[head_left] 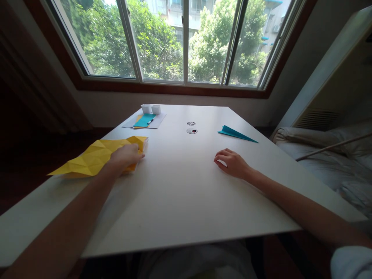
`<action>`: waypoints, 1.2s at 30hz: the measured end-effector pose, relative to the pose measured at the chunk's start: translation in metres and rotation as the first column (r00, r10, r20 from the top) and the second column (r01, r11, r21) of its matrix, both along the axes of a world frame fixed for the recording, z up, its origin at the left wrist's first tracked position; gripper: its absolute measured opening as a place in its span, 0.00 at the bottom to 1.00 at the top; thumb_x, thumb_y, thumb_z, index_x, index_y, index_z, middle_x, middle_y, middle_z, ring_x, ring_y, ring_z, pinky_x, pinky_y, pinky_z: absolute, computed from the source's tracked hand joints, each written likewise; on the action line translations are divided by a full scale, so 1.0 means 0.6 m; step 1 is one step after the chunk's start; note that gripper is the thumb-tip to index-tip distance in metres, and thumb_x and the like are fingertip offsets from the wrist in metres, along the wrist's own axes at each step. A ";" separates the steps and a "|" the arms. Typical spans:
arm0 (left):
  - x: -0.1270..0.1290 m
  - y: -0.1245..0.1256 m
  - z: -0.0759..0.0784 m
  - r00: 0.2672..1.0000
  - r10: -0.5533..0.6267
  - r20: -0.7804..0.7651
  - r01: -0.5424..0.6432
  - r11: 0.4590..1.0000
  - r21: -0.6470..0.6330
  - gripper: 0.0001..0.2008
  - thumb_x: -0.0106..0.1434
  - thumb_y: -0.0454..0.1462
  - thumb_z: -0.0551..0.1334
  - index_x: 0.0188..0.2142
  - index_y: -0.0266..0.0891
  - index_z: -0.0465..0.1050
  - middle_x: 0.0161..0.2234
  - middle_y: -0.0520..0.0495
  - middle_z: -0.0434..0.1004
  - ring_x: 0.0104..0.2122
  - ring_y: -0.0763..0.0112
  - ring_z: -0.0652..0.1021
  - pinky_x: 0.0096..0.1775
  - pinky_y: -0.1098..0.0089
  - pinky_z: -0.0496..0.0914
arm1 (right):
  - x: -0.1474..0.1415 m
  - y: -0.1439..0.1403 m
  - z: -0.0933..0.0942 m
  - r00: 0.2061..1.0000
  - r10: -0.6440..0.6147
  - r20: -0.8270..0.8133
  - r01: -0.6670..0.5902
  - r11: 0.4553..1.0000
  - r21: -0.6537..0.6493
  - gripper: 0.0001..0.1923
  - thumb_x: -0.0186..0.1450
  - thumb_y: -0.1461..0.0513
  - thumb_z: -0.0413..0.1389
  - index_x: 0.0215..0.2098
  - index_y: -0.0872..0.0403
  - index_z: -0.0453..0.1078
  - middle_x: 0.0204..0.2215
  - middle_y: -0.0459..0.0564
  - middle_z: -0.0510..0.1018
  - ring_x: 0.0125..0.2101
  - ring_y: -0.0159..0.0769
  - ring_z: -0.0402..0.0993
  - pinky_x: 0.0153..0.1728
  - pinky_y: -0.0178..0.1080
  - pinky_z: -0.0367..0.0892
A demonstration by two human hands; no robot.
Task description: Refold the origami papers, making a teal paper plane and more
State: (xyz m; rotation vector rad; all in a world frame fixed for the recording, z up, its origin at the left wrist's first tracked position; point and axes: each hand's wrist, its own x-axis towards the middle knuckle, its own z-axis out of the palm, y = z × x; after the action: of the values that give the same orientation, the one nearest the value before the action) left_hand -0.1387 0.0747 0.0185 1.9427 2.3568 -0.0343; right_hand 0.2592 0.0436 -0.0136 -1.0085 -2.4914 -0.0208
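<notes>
My left hand [126, 155] lies over the right end of a large sheet of creased yellow paper [95, 155], its fingers curled in against it. Under that sheet, orange paper and the edge of what looks like a clear sleeve show; my hand hides part of them. On the right, my right hand [231, 162] rests on the white table with fingers loosely bent, a gap between thumb and fingers, and nothing held. Just beyond it lies a folded teal paper plane [236, 134], not touched by either hand.
At the far left of the white table [177, 193] are two small white boxes [151, 109], a teal sheet [144, 119] over yellow and white paper, and a pen [152, 119]. Two round inserts [192, 131] sit mid-table. A window is behind; a cushioned seat [308, 147] stands right.
</notes>
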 end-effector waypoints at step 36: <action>0.222 -0.127 -0.001 0.247 -0.878 0.410 0.895 0.369 0.251 0.12 0.64 0.41 0.53 0.34 0.39 0.72 0.45 0.43 0.72 0.44 0.66 0.72 0.46 0.70 0.64 | 0.015 0.003 0.016 0.995 0.088 -0.051 -0.091 0.994 -0.059 0.16 0.67 0.57 0.42 0.48 0.52 0.66 0.47 0.52 0.72 0.49 0.39 0.65 0.50 0.45 0.61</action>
State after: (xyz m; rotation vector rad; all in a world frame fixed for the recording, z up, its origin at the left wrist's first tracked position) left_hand -0.0057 -0.0016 0.0181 2.5765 0.6630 0.3044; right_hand 0.2684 0.0457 -0.0040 -0.9100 -2.5038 0.1063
